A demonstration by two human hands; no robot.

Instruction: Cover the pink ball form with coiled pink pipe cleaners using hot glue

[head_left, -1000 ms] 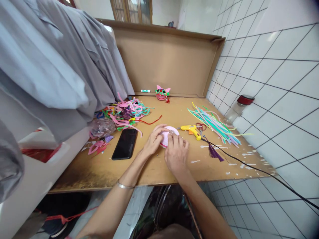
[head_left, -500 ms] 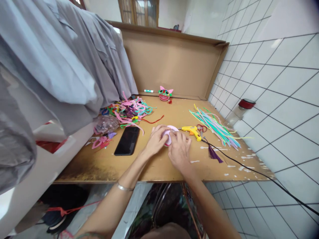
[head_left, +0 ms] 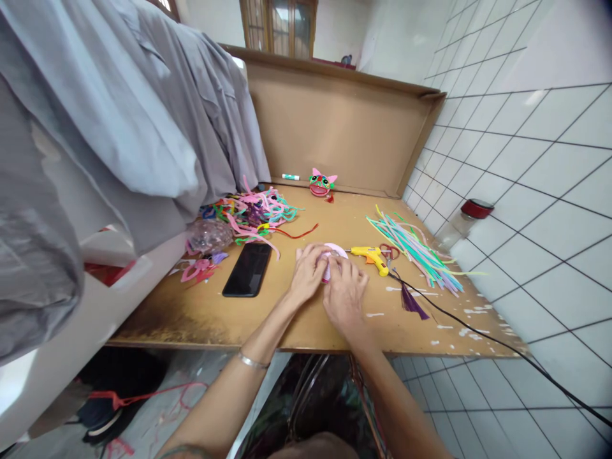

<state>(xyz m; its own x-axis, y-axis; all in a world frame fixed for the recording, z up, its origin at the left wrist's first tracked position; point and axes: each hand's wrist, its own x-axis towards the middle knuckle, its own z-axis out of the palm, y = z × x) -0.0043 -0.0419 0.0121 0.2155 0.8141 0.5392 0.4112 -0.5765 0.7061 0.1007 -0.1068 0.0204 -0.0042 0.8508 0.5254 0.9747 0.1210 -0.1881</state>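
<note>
On the tabletop, between my two hands, lies a round pink craft piece (head_left: 339,249), mostly covered by fingers. My left hand (head_left: 307,273) grips its left side, with the fingers bent over it. From the right, my right hand (head_left: 345,292) has its curled fingers pressed on the same piece. The fingertips of both hands nearly meet over its middle, and what lies under them is hidden. Just right of the piece rests a yellow hot glue gun (head_left: 369,252), its nozzle pointing left toward it. Behind the glue gun are red-handled scissors (head_left: 393,250).
A black phone (head_left: 247,270) lies left of my hands, near tangled pipe cleaners (head_left: 268,209). Straight pipe cleaners (head_left: 415,252) and a purple tassel (head_left: 412,302) lie right. The black cord (head_left: 482,325) crosses the table edge. A finished-looking animal face (head_left: 320,183) and glue stick (head_left: 291,176) stand behind.
My left hand has moved in closer to my right, and its fingers cover more of the pink piece. The whole view has shifted slightly.
</note>
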